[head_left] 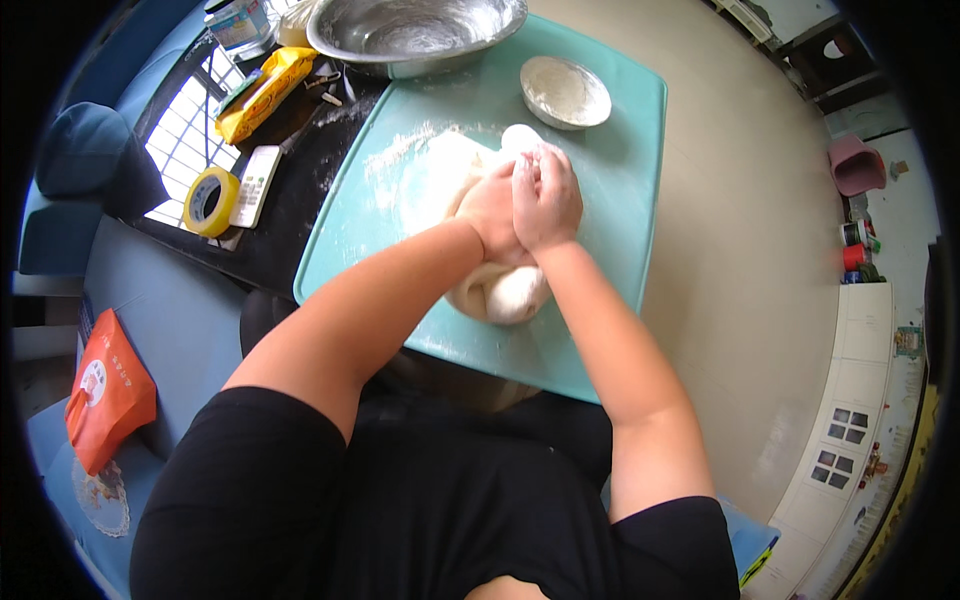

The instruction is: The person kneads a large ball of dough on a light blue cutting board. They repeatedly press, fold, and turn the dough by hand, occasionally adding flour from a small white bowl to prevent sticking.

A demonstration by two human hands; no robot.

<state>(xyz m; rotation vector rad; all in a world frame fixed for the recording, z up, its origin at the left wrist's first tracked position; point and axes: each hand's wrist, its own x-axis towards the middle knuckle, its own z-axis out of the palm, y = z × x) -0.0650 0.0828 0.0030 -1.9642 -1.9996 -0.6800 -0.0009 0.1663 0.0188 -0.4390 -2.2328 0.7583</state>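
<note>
A large piece of white dough (500, 296) lies on a floured turquoise board (622, 250). Its near end is folded and rounded, and its paler far part spreads out to the left of my hands. My left hand (488, 212) presses on the middle of the dough, its fingers partly covered. Right beside it and partly over it, my right hand (550, 200) is closed, fingers bent and flour on them, bearing down on the dough's far side. Both hands touch each other. What lies beneath the palms is hidden.
A floured metal basin (415, 45) and a small bowl of flour (565, 92) stand beyond the dough. On the black table (290, 205) at left are yellow tape (211, 202), a white phone-like object (256, 187) and a yellow packet (265, 95). An orange bag (112, 392) rests on blue seating.
</note>
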